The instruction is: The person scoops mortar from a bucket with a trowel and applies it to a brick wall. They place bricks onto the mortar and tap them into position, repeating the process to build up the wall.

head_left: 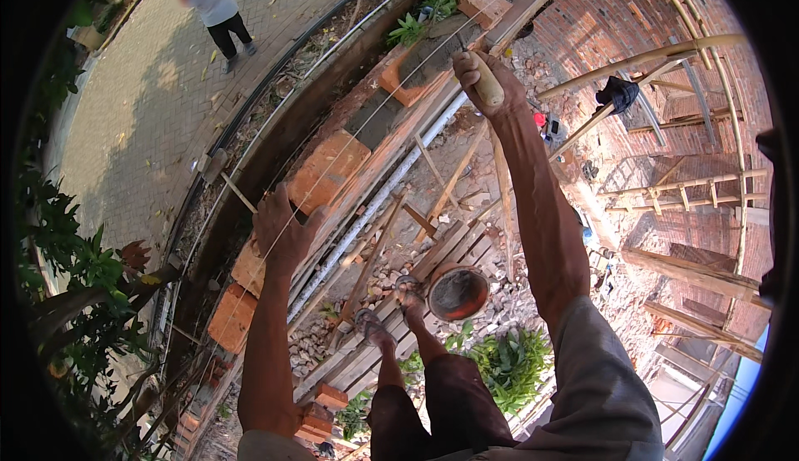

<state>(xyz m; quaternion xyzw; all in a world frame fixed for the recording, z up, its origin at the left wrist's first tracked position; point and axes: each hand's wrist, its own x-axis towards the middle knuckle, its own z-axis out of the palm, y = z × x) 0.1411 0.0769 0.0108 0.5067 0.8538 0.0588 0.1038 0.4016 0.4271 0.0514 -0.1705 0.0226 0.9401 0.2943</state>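
One trowel handle (488, 86) inside right hand (483, 78).

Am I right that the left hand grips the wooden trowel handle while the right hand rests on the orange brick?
No, the hands are swapped. The head view shows the right hand gripping the wooden trowel handle, while the left hand rests on the orange brick.

No packages, labels, signs or screens visible anywhere in head view; nothing printed or boxed discernible among bricks, bamboo poles and rubble.
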